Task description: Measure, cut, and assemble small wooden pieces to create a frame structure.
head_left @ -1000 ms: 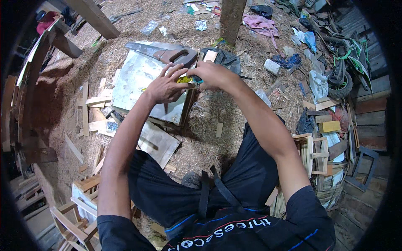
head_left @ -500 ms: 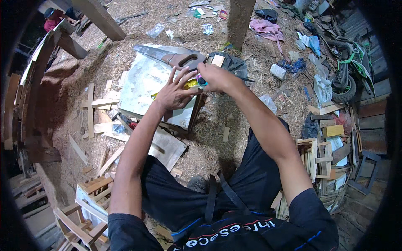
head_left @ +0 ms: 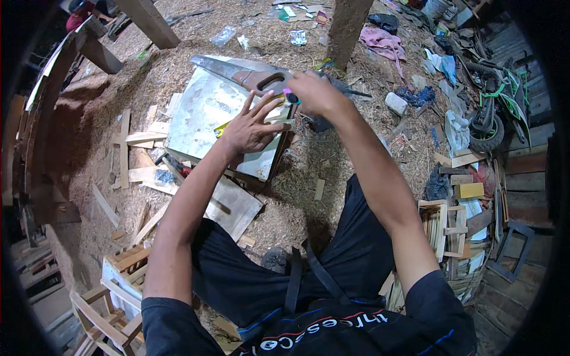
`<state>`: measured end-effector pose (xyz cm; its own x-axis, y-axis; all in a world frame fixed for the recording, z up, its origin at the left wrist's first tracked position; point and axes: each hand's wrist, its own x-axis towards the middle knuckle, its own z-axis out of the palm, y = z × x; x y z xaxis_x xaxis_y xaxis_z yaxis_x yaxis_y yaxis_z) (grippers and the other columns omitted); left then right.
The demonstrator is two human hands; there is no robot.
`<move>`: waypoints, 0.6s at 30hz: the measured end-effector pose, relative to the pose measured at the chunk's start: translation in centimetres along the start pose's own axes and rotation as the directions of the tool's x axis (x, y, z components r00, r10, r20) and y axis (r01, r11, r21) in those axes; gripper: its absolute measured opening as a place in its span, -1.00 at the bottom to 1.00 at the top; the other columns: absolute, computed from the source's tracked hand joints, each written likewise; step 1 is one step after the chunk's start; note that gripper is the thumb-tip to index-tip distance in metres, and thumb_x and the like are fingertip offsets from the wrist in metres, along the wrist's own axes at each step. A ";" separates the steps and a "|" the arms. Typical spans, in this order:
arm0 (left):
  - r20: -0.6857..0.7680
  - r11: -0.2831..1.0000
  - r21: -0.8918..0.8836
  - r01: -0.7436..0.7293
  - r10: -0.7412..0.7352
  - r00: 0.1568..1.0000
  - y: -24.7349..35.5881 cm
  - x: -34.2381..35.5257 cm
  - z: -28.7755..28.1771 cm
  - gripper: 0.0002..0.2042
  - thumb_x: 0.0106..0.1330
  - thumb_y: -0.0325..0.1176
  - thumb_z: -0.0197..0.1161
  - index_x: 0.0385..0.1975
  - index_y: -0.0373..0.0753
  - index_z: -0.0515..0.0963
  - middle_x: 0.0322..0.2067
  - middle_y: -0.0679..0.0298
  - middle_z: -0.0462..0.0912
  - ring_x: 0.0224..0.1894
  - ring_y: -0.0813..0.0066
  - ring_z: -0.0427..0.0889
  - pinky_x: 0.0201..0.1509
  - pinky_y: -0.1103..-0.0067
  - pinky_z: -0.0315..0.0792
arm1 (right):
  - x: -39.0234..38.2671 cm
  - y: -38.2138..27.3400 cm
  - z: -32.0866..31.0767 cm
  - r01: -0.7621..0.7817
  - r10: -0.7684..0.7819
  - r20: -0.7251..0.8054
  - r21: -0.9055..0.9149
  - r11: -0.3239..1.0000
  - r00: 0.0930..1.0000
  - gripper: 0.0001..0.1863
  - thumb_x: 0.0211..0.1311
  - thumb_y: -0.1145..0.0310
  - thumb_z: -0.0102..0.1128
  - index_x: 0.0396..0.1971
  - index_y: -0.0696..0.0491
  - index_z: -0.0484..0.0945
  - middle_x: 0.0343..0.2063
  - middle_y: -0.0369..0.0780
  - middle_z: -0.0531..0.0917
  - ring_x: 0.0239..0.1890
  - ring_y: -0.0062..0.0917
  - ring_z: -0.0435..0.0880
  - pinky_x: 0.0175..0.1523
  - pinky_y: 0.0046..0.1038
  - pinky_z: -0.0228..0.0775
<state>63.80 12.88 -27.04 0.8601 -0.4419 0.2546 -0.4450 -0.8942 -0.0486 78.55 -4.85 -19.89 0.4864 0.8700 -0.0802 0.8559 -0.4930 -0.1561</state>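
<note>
My left hand (head_left: 249,130) lies with fingers spread over a yellow tape blade (head_left: 221,128) and light material on a pale, stained box top (head_left: 196,118). My right hand (head_left: 312,95) is closed round a small tape measure with pink, cyan and black parts (head_left: 291,97), just beyond my left fingers and partly hidden by my own fingers. A handsaw with a brown handle (head_left: 249,79) lies along the far side of the top, beside my right hand.
Wood scraps (head_left: 142,137) and a loose board (head_left: 228,207) lie around the box on shavings. A post (head_left: 344,32) stands beyond it. A small bike (head_left: 493,113) leans at right, wooden crates (head_left: 442,228) are near my right leg, and another person (head_left: 80,15) is at far left.
My right hand has moved forward and slightly right, away from my left fingers, with the tape measure. My left hand stays on the box top. The view has shifted a little.
</note>
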 end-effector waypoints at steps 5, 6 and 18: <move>0.007 0.997 -0.075 -0.024 0.024 1.000 -0.1 0.4 -0.1 -0.61 0.25 -0.20 0.15 0.10 0.32 0.50 0.47 0.14 0.07 0.55 0.10 -0.10 0.57 0.02 -0.32 | 1.6 1.4 -1.1 -0.057 0.070 -0.183 0.073 0.996 0.981 -0.56 -0.08 0.43 0.43 -0.12 0.18 0.56 -0.11 -0.03 0.63 0.06 -0.10 0.57 0.17 -0.22 0.44; 0.026 0.995 -0.099 -0.015 0.017 1.000 -0.2 0.5 -0.1 -0.60 0.24 -0.21 0.15 0.10 0.31 0.50 0.47 0.13 0.07 0.55 0.11 -0.10 0.57 0.03 -0.32 | 1.8 2.1 -1.4 -0.057 0.070 -0.184 0.075 0.996 0.980 -0.56 -0.08 0.43 0.43 -0.12 0.18 0.56 -0.11 -0.03 0.63 0.06 -0.10 0.57 0.17 -0.22 0.44; 0.010 0.984 -0.169 0.063 -0.063 0.998 0.4 0.0 0.2 -0.65 0.24 -0.26 0.22 0.05 0.24 0.56 0.42 0.13 0.14 0.54 0.08 -0.07 0.56 -0.01 -0.36 | -0.5 3.9 -0.3 0.017 0.072 -0.238 0.353 0.935 0.969 -0.45 -0.02 0.38 0.40 0.04 0.18 0.52 -0.05 0.04 0.59 0.06 -0.06 0.56 0.15 -0.21 0.42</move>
<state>63.66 12.49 -27.27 0.8889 -0.3858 0.2471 -0.4252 -0.8954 0.1317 81.71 -7.23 -20.19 0.5746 0.8054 0.1452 0.7469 -0.4436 -0.4954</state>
